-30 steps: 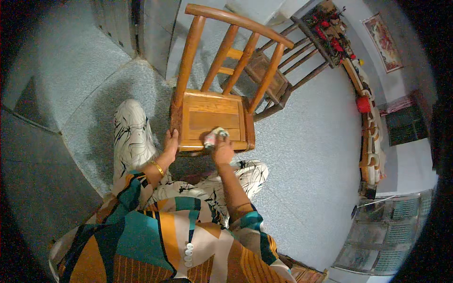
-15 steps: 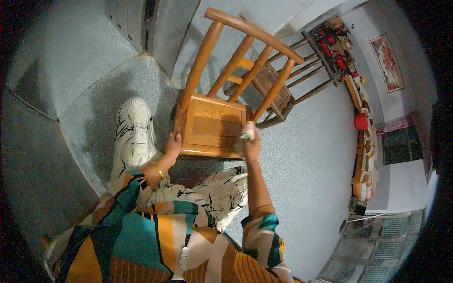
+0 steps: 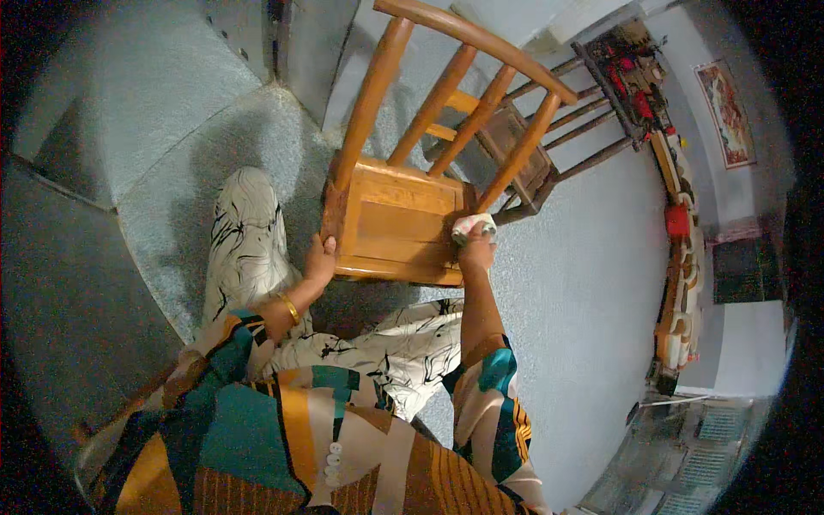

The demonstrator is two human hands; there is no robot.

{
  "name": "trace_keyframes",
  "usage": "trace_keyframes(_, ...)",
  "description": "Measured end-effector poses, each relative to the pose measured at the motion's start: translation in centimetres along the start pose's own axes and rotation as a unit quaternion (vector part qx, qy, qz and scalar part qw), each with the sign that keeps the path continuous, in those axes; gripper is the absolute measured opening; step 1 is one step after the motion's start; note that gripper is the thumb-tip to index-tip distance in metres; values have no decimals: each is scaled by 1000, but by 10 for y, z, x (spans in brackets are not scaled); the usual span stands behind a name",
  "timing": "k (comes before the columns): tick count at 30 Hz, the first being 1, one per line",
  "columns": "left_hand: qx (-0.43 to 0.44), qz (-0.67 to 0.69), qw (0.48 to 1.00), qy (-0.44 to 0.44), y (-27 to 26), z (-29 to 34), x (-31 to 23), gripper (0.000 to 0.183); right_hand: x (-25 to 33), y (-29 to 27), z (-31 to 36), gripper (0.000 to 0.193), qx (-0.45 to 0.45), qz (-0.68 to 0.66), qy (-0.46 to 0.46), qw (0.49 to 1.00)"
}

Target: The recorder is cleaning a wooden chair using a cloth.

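Note:
In front of me stands a varnished wooden chair, its slatted backrest leaning away on the far side. My left hand grips the near left corner of the seat, thumb on top and the other fingers mostly out of sight. At the right edge of the seat, close to the foot of the rightmost slat, my right hand is closed on a crumpled pale cloth. The cloth presses against the side of the seat.
Behind this chair is a second, darker wooden chair. A long wooden sofa with patterned cushions lines the right wall, with a red object on it. A framed picture hangs above. My knees flank the near chair.
My right hand with the cloth has slid along the right edge of the seat toward the backrest. My left hand keeps its hold on the corner. The whole view has shifted slightly.

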State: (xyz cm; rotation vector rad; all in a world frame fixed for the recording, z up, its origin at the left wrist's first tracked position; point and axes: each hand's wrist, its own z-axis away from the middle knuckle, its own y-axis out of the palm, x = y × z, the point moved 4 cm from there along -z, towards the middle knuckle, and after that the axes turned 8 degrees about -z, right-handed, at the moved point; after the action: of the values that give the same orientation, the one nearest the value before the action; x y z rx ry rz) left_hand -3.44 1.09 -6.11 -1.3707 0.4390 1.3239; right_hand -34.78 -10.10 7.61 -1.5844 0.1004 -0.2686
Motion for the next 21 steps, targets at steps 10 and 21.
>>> trace_keyframes(10,10,18,1000,-4,-18,12,-34,34,-19,-13,56,57,70,32,-1,997)
trace_keyframes(21,59,54,993,-89,-11,14,-36,35,3,-5,126,51,63,28,-6,998)
